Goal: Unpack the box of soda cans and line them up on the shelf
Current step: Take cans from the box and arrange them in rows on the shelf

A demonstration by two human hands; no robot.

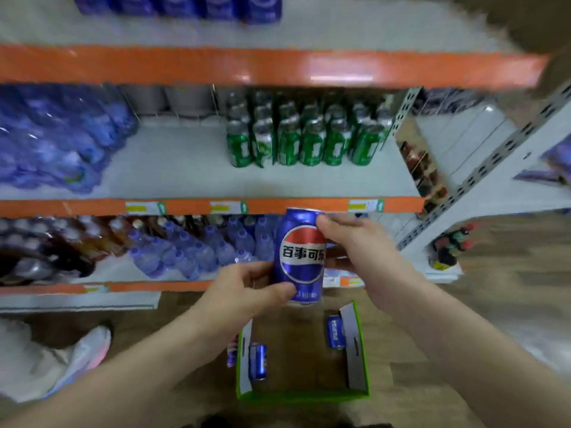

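Note:
A blue soda can (pixel 301 257) with a red, white and blue logo is held upright in front of the shelves. My left hand (pixel 247 291) grips its lower part, thumb across the front. My right hand (pixel 361 251) grips its upper right side, thumb at the rim. Below on the floor stands an open green cardboard box (pixel 302 393). Two blue cans lie inside it, one at the left wall (pixel 258 361) and one at the right wall (pixel 335 332). The middle shelf (pixel 185 168) has a bare stretch left of the green cans.
Green cans (pixel 302 140) stand in rows on the middle shelf's right part. Wrapped packs of blue bottles (pixel 52 140) fill its left. Blue bottles (pixel 191 251) crowd the lower shelf. A grey perforated upright (pixel 494 162) stands at the right. A shoe (pixel 83 353) is on the floor at left.

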